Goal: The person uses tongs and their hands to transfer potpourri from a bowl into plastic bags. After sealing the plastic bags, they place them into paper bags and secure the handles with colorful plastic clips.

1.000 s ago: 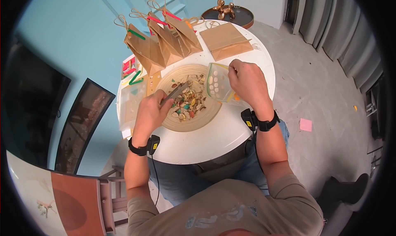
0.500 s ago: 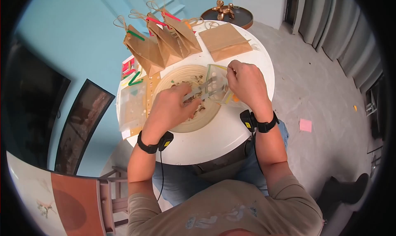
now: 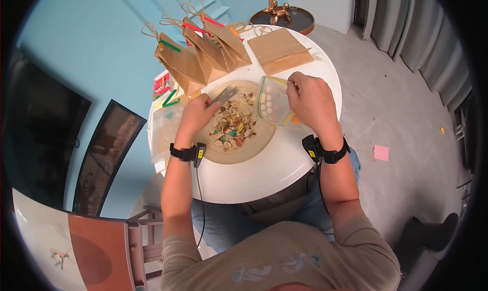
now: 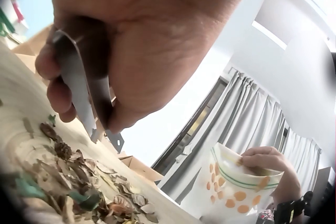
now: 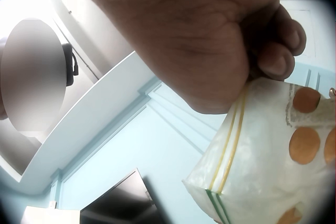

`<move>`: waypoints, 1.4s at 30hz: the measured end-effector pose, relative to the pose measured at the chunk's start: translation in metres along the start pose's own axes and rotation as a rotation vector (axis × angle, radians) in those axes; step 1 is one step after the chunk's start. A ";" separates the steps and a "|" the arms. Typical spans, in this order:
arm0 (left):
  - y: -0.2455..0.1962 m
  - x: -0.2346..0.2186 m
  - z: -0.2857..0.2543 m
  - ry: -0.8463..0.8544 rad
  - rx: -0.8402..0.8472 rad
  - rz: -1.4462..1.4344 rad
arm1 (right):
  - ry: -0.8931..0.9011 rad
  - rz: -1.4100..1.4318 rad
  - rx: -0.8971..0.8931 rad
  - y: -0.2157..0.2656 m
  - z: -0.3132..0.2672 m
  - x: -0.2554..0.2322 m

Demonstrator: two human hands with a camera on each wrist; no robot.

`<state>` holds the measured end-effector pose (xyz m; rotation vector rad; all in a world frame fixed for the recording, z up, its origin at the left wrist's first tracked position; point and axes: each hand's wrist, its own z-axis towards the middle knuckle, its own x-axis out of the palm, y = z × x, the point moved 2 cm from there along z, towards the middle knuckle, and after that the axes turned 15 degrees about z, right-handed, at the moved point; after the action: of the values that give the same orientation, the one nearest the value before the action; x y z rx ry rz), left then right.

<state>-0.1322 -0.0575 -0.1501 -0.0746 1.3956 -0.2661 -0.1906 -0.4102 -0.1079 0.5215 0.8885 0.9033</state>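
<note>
A round woven tray (image 3: pixel 208 147) bears a heap of dried petals and pieces (image 3: pixel 235 125), some teal or orange. Over its left part the left hand (image 3: pixel 197 115) grips flat metal tongs (image 3: pixel 226 93); in the left wrist view the tongs (image 4: pixel 79 85) have their tips a little apart, with nothing seen between them, above the dried pieces (image 4: pixel 79 182). At the tray's right edge the right hand (image 3: pixel 315 103) pinches the rim of a clear zip bag (image 3: pixel 274 102) with dots. The right wrist view shows the bag (image 5: pixel 262 145) hanging below the curled fingers.
Three upright brown paper bags (image 3: pixel 183 67) with clips stand at the back left of the white table (image 3: pixel 254 181). Another paper bag (image 3: pixel 280 49) lies flat at the back right. Plastic pouches (image 3: pixel 165 128) and green clips (image 3: pixel 170 98) lie at the left.
The left hand with the tongs moved right to the zip bag's mouth, then back left over the tray. The right hand still holds the bag in nearly the same place.
</note>
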 end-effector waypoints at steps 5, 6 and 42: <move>-0.037 0.008 0.011 0.119 -0.013 0.011 | -0.005 0.011 0.018 0.000 0.002 -0.001; -0.046 0.011 0.009 0.108 0.014 0.026 | -0.006 0.016 0.022 0.000 0.003 -0.002; -0.038 -0.002 0.006 -0.101 0.219 0.397 | -0.019 -0.013 0.028 -0.005 0.004 -0.008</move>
<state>-0.1320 -0.0948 -0.1396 0.3624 1.2429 -0.0808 -0.1869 -0.4196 -0.1061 0.5471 0.8873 0.8733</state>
